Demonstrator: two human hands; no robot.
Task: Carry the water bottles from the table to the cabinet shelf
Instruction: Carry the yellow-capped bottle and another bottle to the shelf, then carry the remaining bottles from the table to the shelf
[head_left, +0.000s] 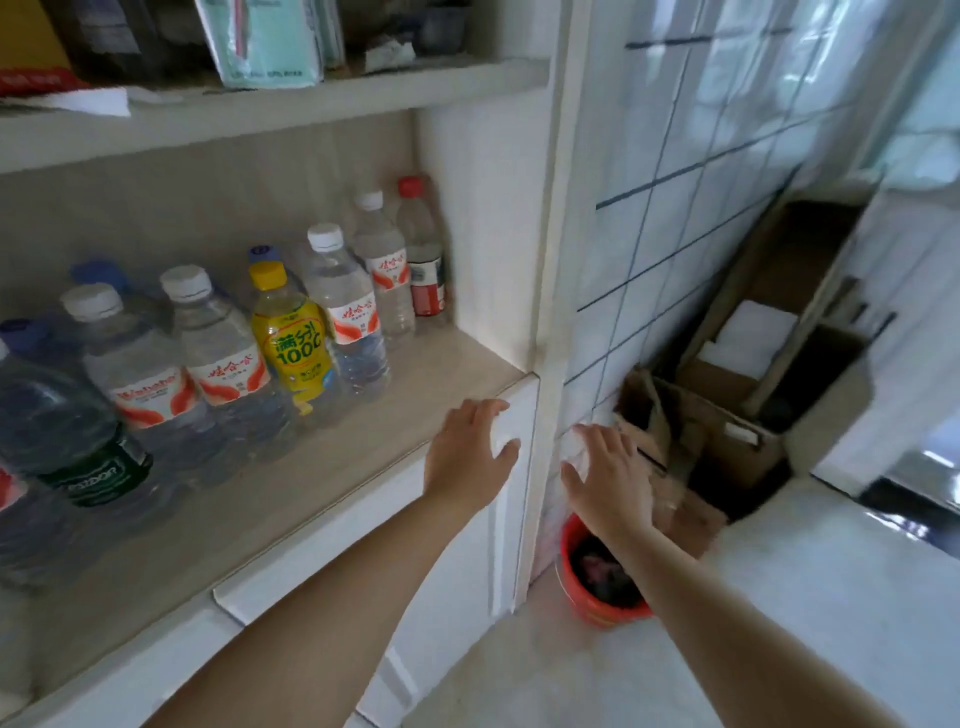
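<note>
Several water bottles stand in a row on the cabinet shelf (363, 447): clear ones with white caps and red-white labels (223, 358), a yellow drink bottle (291, 343), a red-capped bottle (423, 260) at the far right, and a large dark bottle with a green label (67, 426) at the left. My left hand (470, 452) hovers with straight fingers over the shelf's front right corner and holds nothing. My right hand (608, 475) is spread open in the air to the right of the cabinet, also empty.
An upper shelf (270, 104) carries packets and papers. White cabinet doors (457, 561) sit below the shelf. A red bucket (597, 577) stands on the floor by the tiled wall (675, 208). Cardboard boxes (737, 415) lean beside a white countertop (831, 561).
</note>
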